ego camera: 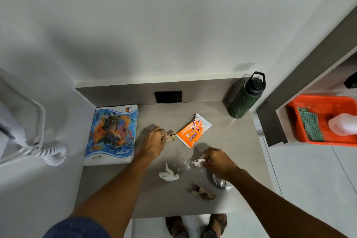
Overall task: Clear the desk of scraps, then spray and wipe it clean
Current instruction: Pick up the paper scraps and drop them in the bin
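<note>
On the grey desk (237,141), my left hand (152,145) pinches a brown crumpled scrap (172,137) just left of an orange wipes packet (193,131). My right hand (218,161) has its fingertips closed on a small white paper scrap (198,162), which still touches the desk among white crumbs (183,162). A white crumpled tissue (168,175) lies between my forearms. Another brown crumpled scrap (202,193) lies near the front edge. A shiny metal object (220,182) sits partly hidden under my right forearm.
A colourful notebook (112,134) lies at the desk's left. A dark green bottle (245,96) stands at the back right corner. An orange tray (324,120) with a green cloth (310,126) and a white roll sits on a shelf to the right. A coiled white cord (52,155) hangs at left.
</note>
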Tool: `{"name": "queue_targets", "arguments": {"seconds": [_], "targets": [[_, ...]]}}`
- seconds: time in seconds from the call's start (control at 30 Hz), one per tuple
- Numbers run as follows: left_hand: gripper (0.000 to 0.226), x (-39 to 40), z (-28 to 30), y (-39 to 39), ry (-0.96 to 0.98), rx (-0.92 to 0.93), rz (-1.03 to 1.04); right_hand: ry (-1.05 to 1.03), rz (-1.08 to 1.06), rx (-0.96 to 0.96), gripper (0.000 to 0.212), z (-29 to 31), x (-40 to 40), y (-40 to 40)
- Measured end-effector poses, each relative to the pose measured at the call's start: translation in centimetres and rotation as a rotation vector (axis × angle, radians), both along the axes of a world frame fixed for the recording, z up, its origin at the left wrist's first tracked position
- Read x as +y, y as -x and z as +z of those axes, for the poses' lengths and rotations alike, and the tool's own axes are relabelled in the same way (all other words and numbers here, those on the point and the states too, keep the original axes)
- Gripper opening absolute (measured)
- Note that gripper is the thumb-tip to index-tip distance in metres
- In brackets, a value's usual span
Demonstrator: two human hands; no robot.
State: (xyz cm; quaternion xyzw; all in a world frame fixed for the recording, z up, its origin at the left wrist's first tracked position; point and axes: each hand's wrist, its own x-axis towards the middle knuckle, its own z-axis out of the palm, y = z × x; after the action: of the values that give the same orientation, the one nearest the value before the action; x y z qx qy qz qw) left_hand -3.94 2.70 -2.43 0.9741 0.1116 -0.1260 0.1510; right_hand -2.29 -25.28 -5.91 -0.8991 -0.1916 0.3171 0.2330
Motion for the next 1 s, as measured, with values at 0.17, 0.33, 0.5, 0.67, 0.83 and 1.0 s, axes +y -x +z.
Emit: {"name": "queue_targets", "arguments": {"seconds": [0.17, 0.33, 0.5, 0.67, 0.83, 1.0], "targets": [[0.016, -1.1, 1.5, 3.1, 0.061, 0.037, -0.084, 0.010, 0.044, -0.005, 0.028, 1.3, -0.4, 3.8], [0.036, -2.1, 2.6, 5.4, 0.032, 0.173, -0.255, 0.032, 0.060, 0.043, 0.033, 1.5, -1.5, 6.7], [0.029, -3.1, 1.4, 7.8, 0.087, 0.244, -0.282, 0.069, 0.119, 0.052, 0.024, 1.1, -1.3, 9.0], [0.019, -3.9, -0.6, 9.2, 0.116, 0.292, -0.277, 0.009, 0.070, 0.008, 0.020, -0.3, -0.7, 10.7], [0.016, -4.7, -2.0, 9.9, 0.078, 0.300, -0.244, 0.021, -0.035, -0.020, 0.027, -1.2, -0.5, 11.3], [0.029, -4.7, -3.0, 10.2, 0.060, 0.271, -0.252, -0.016, -0.122, 0.035, 0.023, -1.9, -1.9, 11.3]]}}
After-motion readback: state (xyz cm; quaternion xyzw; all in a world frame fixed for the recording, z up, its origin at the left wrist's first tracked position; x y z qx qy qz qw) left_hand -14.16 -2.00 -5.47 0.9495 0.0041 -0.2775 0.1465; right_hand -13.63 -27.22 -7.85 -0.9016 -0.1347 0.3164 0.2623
